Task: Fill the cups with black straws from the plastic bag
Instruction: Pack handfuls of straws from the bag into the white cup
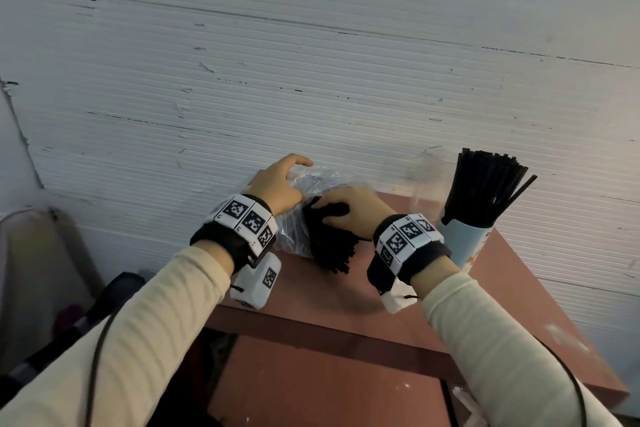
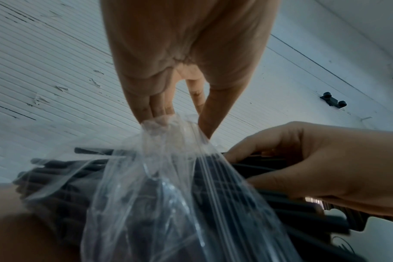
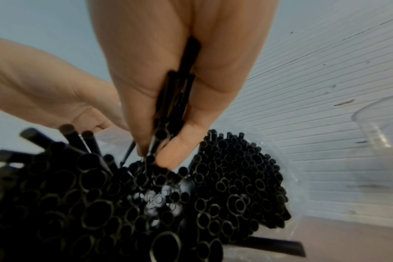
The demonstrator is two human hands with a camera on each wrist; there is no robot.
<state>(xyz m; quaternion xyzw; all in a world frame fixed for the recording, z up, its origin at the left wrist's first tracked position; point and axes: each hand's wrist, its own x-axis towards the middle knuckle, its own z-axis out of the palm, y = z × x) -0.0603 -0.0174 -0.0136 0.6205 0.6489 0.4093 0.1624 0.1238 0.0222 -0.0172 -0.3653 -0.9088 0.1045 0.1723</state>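
A clear plastic bag point(image 1: 308, 184) full of black straws point(image 1: 329, 243) lies on the red-brown table point(image 1: 346, 291) by the wall. My left hand point(image 1: 277, 184) pinches the bag's gathered top point(image 2: 166, 124) between fingers and thumb. My right hand point(image 1: 349, 211) grips a small bunch of straws point(image 3: 180, 88) at the bag's open end, above the mass of straw ends point(image 3: 146, 203). A light blue cup point(image 1: 467, 243) at the right stands packed with black straws point(image 1: 485, 184). A clear plastic cup point(image 1: 427, 191) behind it looks empty.
A white ribbed wall point(image 1: 311, 62) rises right behind the table. The table's near edge point(image 1: 329, 333) drops off in front of my arms. Dark clutter point(image 1: 69, 322) sits low at the left, beside the table.
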